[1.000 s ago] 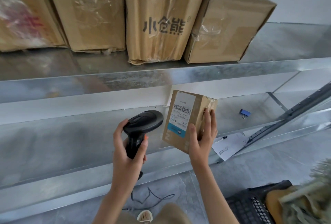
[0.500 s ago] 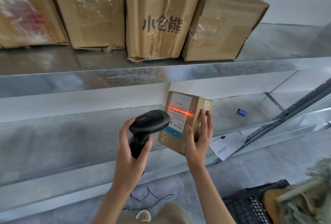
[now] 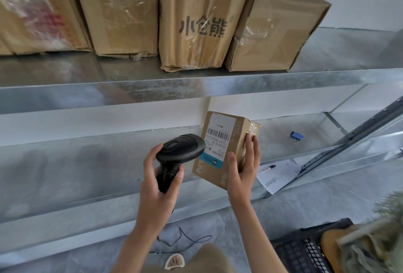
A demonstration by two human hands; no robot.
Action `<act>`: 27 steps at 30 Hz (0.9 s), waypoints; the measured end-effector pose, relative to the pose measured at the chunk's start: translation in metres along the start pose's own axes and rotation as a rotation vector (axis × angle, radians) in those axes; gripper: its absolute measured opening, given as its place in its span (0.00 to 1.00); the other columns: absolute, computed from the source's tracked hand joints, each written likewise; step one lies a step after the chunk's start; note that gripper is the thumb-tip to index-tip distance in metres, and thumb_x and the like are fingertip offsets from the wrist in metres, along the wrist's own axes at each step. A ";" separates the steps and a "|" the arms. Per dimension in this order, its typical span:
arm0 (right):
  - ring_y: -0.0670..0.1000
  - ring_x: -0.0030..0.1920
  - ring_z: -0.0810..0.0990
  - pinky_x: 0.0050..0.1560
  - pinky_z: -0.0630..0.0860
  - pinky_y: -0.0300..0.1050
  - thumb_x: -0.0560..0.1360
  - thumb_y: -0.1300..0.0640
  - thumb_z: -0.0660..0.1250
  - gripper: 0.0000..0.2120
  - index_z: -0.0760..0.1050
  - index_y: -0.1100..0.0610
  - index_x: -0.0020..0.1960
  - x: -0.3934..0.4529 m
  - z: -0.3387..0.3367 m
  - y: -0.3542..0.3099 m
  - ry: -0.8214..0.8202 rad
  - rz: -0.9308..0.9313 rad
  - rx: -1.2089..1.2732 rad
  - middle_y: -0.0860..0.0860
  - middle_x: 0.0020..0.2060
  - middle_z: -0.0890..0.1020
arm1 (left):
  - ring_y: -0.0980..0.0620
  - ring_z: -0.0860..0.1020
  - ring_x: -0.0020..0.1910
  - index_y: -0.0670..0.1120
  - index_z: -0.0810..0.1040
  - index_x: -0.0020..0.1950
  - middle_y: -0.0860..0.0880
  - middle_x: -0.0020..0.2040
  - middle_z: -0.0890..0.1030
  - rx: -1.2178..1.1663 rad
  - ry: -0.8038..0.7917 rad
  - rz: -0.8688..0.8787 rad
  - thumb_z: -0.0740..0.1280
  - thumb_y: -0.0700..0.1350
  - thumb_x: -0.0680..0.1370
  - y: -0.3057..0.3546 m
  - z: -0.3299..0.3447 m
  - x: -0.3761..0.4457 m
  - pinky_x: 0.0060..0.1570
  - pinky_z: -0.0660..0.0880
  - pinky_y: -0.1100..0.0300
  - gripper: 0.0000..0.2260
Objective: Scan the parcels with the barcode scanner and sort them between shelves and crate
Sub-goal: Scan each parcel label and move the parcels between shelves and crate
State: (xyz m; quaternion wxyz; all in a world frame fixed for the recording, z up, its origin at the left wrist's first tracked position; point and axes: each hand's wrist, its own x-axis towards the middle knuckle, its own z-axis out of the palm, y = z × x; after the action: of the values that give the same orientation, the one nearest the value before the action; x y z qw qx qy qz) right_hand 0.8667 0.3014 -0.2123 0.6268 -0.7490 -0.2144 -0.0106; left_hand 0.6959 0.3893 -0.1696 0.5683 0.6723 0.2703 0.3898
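Left hand (image 3: 157, 187) grips the black barcode scanner (image 3: 177, 157) by its handle; right hand (image 3: 242, 169) holds a small cardboard parcel (image 3: 226, 148), thumb on its front and fingers along its side.

Scanner head points at the parcel's white shipping label (image 3: 218, 139) and overlaps its lower left edge, both held in front of the middle metal shelf (image 3: 87, 163). On the upper shelf (image 3: 152, 89) four larger cardboard boxes stand side by side, one printed with dark characters (image 3: 202, 17). A blue binder clip (image 3: 296, 135) lies on the middle shelf to the right, well apart from the parcel, and a sheet of paper (image 3: 277, 174) with a pen (image 3: 268, 169) on it sits at the shelf's front edge. Lower right, a black plastic crate (image 3: 301, 248) stands on the floor.
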 end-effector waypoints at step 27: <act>0.45 0.76 0.59 0.76 0.61 0.57 0.74 0.38 0.62 0.30 0.61 0.35 0.75 0.009 -0.327 -0.061 0.624 0.052 -0.099 0.43 0.77 0.61 | 0.53 0.77 0.29 0.63 0.62 0.71 0.43 0.49 0.80 -0.218 -0.655 0.235 0.68 0.37 0.80 0.132 0.271 -0.033 0.31 0.76 0.62 0.29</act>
State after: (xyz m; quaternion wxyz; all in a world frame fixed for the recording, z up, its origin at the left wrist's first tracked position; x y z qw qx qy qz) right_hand 0.9368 0.0030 -0.0827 0.6250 -0.7446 0.0081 -0.2343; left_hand 0.8931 0.1851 -0.0613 0.6443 0.7236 -0.0484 0.2428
